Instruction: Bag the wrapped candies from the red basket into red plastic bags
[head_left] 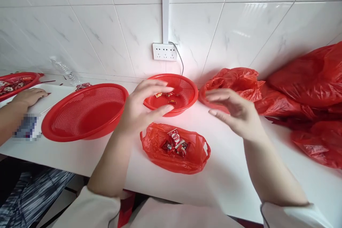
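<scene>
My left hand (145,105) is raised over the left side of a red plastic basket (188,92), its thumb and fingers apart with nothing between them. A few small wrapped sweets (171,95) lie in that basket. My right hand (235,110) hovers in the air to the right, fingers curved and apart from the thumb, in front of a red plastic bag (237,82). Between and below my hands, an opened red carrier bag (152,153) rests on the white table. Several red and dark wrapped sweets (176,142) sit inside it.
A large red basket (88,114) stands to the left. Beyond it are another person's hand (30,97), a basket of wrapped packets (18,84) and a clear plastic bottle (64,69). Full red bags (307,78) crowd the right. A power socket (165,52) is on the tiled wall.
</scene>
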`<state>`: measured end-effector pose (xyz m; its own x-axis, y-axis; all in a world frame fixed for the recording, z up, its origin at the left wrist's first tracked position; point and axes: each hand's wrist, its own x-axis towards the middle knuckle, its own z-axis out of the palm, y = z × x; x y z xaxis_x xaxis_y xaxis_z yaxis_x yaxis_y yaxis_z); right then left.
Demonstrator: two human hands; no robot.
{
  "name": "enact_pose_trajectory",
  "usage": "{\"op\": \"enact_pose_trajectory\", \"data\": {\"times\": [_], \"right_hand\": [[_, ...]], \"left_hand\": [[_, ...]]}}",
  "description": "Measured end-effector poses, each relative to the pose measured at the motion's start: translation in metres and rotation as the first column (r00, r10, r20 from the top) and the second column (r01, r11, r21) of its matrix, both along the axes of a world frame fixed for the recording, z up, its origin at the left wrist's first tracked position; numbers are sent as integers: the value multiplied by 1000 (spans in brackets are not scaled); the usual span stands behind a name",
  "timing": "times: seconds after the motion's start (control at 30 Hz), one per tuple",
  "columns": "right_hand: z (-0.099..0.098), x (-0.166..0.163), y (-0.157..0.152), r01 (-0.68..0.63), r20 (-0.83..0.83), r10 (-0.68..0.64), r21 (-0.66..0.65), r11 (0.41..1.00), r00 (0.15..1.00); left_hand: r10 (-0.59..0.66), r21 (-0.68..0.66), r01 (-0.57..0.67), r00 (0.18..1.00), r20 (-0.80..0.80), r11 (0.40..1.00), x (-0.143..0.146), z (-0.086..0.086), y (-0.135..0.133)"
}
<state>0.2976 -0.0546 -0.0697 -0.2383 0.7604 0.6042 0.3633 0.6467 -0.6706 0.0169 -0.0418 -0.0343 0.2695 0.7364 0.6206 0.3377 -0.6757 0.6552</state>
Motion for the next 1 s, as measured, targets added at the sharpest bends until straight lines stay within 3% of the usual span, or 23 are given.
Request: {"op": "enact_pose_trajectory", "data": {"times": [0.03, 0.1, 0.2, 0.23, 0.3, 0.37, 0.43, 0.53, 0.6, 0.67, 0.73, 0.8, 0.9, 1.0], "right_hand": [[7, -9, 10, 23, -75, -18, 68, 997, 997], [1, -27, 27, 30, -52, -24, 119, 992, 998], [-50, -48, 44, -90, 259, 105, -67, 994, 960], [-69, -52, 47, -68, 323, 107, -131, 989, 940], [-96, -57, 50, -13, 397, 70, -144, 989, 915], [-100, -59, 51, 44, 351, -18, -68, 997, 936], [-87, -58, 53, 79, 299, -87, 39, 996, 950], [-61, -50, 50, 51, 330, -73, 76, 996, 941], [-56, -36, 38, 36, 354, -27, -17, 999, 935], [-63, -17, 18, 103, 394, -33, -158, 982, 919], [-79, 0, -6, 254, 523, -66, -296, 921, 850], [-97, 10, -27, 364, 638, -38, -389, 846, 769], [-113, 14, -43, 357, 654, 80, -506, 785, 752], [-106, 13, -41, 268, 541, 76, -529, 805, 838]], "left_hand": [[-58, 43, 60, 998, -33, 997, 8, 4, 10], [-112, 21, 118, 976, -184, 993, 18, -9, 29], [-61, -110, 14, 902, -427, 994, 17, -69, 42], [-43, -141, -31, 871, -490, 989, 15, -89, 41], [16, -72, -65, 839, -544, 995, 12, -115, 34], [109, 84, -77, 857, -503, 994, 15, -116, 25], [147, 199, -58, 869, -472, 978, 19, -100, 20], [146, 201, -58, 877, -457, 978, 17, -76, 15], [173, 133, -126, 873, -456, 983, 2, -74, 7], [239, 36, -251, 853, -463, 967, -22, -86, -5], [363, -71, -453, 790, -495, 889, -48, -105, -17], [404, -213, -613, 704, -584, 761, -70, -126, -26], [304, -401, -630, 719, -625, 665, -84, -143, -31], [328, -501, -548, 823, -463, 669, -80, -137, -31]]}}
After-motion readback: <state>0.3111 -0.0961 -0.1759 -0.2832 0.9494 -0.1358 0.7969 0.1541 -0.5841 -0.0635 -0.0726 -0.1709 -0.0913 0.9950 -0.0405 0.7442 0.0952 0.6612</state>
